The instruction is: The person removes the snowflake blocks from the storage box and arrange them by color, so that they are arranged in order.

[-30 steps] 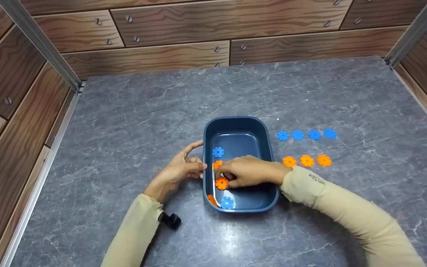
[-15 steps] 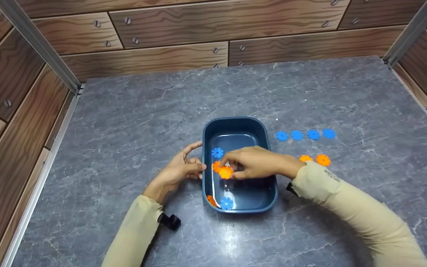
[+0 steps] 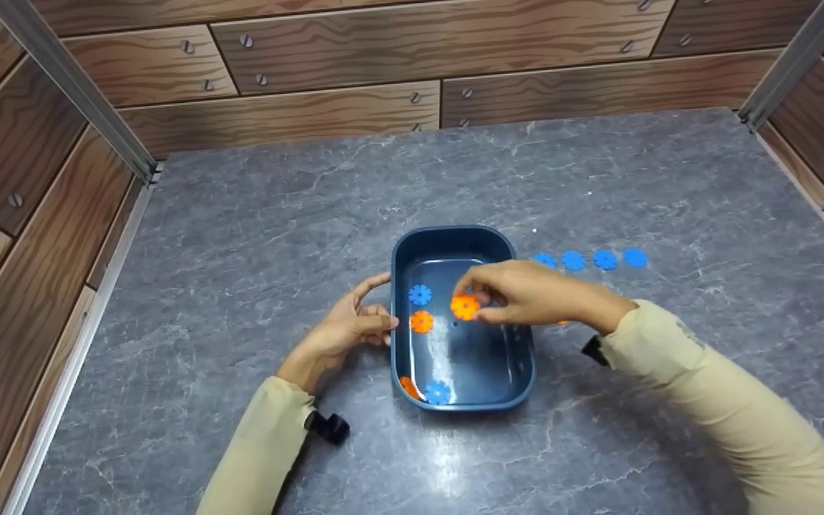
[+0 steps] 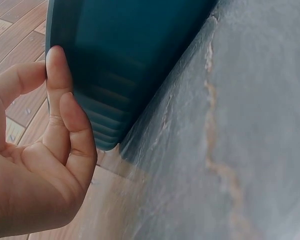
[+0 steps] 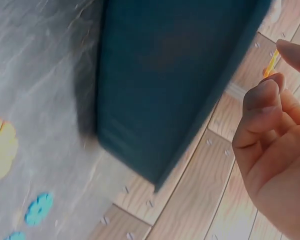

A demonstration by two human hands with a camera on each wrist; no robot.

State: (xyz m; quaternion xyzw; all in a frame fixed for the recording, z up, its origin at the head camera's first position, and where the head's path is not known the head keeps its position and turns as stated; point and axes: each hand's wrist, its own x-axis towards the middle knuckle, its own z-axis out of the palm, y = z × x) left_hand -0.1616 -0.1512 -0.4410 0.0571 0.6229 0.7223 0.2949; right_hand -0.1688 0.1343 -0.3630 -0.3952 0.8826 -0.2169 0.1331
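My right hand (image 3: 526,292) pinches an orange snowflake-shaped plastic disc (image 3: 465,307) between thumb and fingers, over the dark blue tub (image 3: 526,386). The disc shows edge-on as a thin yellow strip (image 5: 271,63) in the right wrist view. At the tub's left side, my left hand (image 3: 340,325) holds the rim, its thumb tip on the edge and fingers against the outer wall (image 4: 115,65). Inside the tub lie an orange disc (image 3: 422,322), a blue disc (image 3: 420,295) and another blue disc (image 3: 438,392). One more orange disc (image 3: 408,387) leans in the near left corner.
Right of the tub, a row of blue discs (image 3: 604,260) lies on the grey marbled table (image 3: 276,214). My right forearm hides most of the orange row; a sliver of an orange disc (image 3: 562,321) shows beneath it. Wood-patterned panels (image 3: 340,57) surround the table.
My right hand has lifted an orange disc from the tub floor and moved it up and right. The orange discs outside have become covered by my arm. The left hand stays put.
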